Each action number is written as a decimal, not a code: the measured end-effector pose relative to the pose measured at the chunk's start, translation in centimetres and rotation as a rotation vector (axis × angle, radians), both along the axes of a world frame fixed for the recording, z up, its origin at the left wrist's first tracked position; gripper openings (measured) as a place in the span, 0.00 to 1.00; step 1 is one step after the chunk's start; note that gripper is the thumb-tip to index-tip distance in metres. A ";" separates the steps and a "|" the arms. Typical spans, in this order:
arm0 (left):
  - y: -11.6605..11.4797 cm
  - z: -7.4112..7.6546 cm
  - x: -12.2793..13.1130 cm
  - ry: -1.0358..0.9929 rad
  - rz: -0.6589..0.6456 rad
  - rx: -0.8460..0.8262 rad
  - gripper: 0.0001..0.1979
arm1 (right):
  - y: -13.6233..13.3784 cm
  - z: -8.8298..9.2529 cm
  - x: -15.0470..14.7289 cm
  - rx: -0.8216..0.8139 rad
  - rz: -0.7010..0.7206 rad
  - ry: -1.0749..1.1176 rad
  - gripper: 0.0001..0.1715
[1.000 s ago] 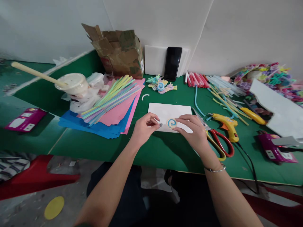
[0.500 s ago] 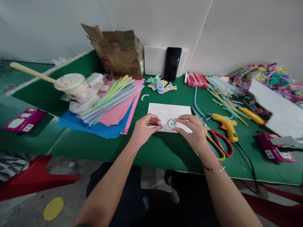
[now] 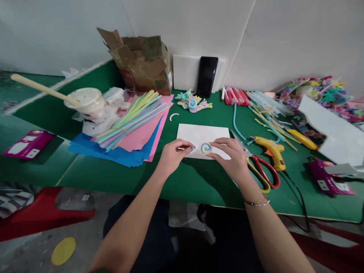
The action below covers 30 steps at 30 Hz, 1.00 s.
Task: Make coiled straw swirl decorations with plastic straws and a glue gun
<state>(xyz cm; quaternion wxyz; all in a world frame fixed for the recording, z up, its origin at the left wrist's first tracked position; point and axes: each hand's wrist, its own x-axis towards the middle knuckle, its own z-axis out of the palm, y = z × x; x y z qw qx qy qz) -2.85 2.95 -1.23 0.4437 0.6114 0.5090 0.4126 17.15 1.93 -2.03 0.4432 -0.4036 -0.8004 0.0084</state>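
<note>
My right hand (image 3: 231,157) pinches a flat round spiral of blue and cream pipe cleaner (image 3: 205,148) between thumb and fingers. Just left of the spiral, my left hand (image 3: 175,153) has its thumb and index fingertips pressed together, and whatever may be between them is too small to make out. Beneath both sets of fingers lies a white sheet (image 3: 196,131) on the green table. Beyond it, a small heap of twisted pastel pipe cleaners (image 3: 193,103) includes a similar blue spiral. A short white curved piece (image 3: 173,116) rests left of that heap.
Scissors (image 3: 263,172) and a yellow glue gun (image 3: 271,149) lie right of my right hand. Pastel pipe cleaners (image 3: 133,117) sit on coloured sheets at left. A phone (image 3: 207,77) leans at the back beside a cardboard box (image 3: 145,64). Red markers (image 3: 236,96) lie nearby.
My left thumb and index finger have come together and the other fingers have curled in beside them. My right hand holds the spiral in nearly the same place.
</note>
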 end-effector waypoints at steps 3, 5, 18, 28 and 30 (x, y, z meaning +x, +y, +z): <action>0.0 -0.1 0.1 -0.016 0.018 -0.055 0.04 | 0.0 0.0 0.0 -0.014 -0.009 -0.002 0.12; 0.0 0.0 0.2 -0.013 0.012 -0.095 0.05 | 0.0 0.0 0.0 -0.026 -0.018 -0.006 0.11; -0.1 -0.1 0.2 -0.116 0.060 -0.123 0.04 | 0.0 -0.1 0.1 -0.047 -0.020 0.010 0.11; -0.2 -0.1 0.3 -0.146 0.074 -0.107 0.06 | 0.0 0.1 0.0 -0.044 -0.022 0.003 0.11; -0.2 -0.1 0.3 -0.182 0.081 -0.114 0.08 | 0.0 0.1 0.0 -0.048 -0.026 0.002 0.11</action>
